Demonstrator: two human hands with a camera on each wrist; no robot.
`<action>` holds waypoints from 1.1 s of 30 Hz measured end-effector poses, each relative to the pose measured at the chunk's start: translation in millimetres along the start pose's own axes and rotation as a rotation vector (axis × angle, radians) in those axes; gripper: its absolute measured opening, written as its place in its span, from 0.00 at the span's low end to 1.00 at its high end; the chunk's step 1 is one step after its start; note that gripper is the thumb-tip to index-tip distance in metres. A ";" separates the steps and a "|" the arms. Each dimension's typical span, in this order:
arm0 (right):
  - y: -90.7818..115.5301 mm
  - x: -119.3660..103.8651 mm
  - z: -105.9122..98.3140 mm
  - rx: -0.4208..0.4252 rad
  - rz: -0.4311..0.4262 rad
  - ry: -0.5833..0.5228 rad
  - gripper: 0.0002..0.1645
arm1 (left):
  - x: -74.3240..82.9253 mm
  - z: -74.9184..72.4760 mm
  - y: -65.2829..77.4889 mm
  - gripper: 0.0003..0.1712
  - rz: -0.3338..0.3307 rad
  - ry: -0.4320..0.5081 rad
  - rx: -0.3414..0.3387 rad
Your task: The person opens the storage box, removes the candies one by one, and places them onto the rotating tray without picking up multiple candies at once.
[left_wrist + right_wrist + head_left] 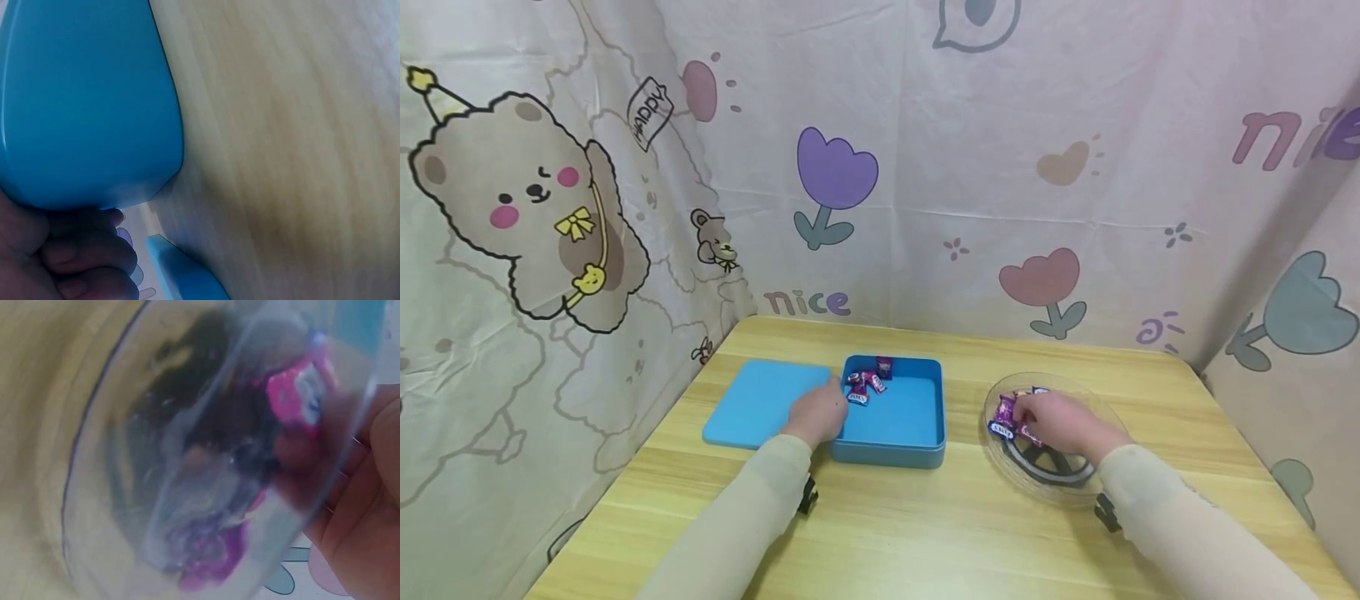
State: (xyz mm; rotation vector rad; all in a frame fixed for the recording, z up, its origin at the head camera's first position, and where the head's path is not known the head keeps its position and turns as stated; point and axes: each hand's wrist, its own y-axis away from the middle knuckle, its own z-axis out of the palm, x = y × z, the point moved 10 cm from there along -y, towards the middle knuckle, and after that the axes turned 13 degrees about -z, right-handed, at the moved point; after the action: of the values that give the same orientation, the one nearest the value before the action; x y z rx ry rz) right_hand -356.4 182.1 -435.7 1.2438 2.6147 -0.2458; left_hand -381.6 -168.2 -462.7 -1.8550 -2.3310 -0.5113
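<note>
On the wooden table, my left hand (817, 412) holds the left wall of an open blue box (887, 454) near its rim. Its fingers are curled against the box's side in the left wrist view. Several wrapped candies (858, 387) lie in the back left of the box. To the right, my right hand (1060, 423) reaches into a clear round bowl (1105, 402), fingers curled on a purple-pink wrapped candy (1032, 433). More purple candies (1004, 410) lie beside the fingertips. Through the bowl's wall, the right wrist view shows the fingers blurred next to a pink wrapper (290, 394).
A flat blue lid (760, 400) lies left of the box, partly behind the left hand. A dark spoked pattern (1048, 467) shows at the bowl's bottom. Bare wood (925, 525) lies in front of the box. A printed curtain (925, 250) hangs behind the table.
</note>
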 end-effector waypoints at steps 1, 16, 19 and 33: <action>-0.2 0.4 0.2 -0.001 0.003 0.011 0.09 | -0.2 -0.1 0.0 0.33 0.000 0.002 -0.001; -5.2 2.2 -6.3 0.039 0.008 0.011 0.11 | -1.9 1.1 -1.5 0.33 -0.008 0.035 -0.018; -9.4 -5.5 -10.3 0.058 -0.003 -0.019 0.09 | -2.6 1.3 -2.4 0.33 -0.015 0.039 -0.021; -48.0 -57.5 -16.6 0.148 -0.057 -0.007 0.10 | -2.3 -0.5 0.8 0.33 -0.035 0.032 -0.040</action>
State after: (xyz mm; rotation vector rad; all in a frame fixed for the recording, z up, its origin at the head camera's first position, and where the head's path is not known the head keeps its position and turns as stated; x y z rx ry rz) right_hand -361.0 113.7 -401.1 1.2117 2.6707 -0.4601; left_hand -380.4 -170.3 -462.8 -1.8118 -2.3538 -0.5906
